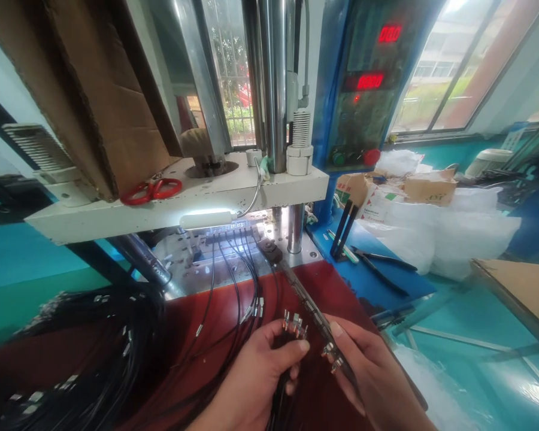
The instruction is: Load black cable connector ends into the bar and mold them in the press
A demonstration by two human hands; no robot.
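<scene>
I am holding my two hands apart over the dark red surface (336,278), just beside each other, each closed on something. My left hand (267,365) is pinching a bunch of black cables (278,407), thumb pressing across them, and their metal terminals (296,324) are sticking up past my fingertips. My right hand (363,359) is gripping the near end of a dark metal bar (306,301), which is slanting away from me towards the press. Two small metal clips (332,357) are sitting along the bar's edge, close to my right fingers.

Ahead, more thin leads (238,254) are running out of the metal fixture (228,242) in the press and trailing across the surface towards my left. A white lamp (209,219) is glowing above them, under the white beam (291,188). Red-handled scissors (151,190) are lying on that beam, beside a piece of cardboard (117,102). A large coil of black cable (137,341) is resting on my left. To the right, long-handled pliers (384,266) are lying on a blue board (413,288), and red digits (371,81) are shining on the control panel (363,114).
</scene>
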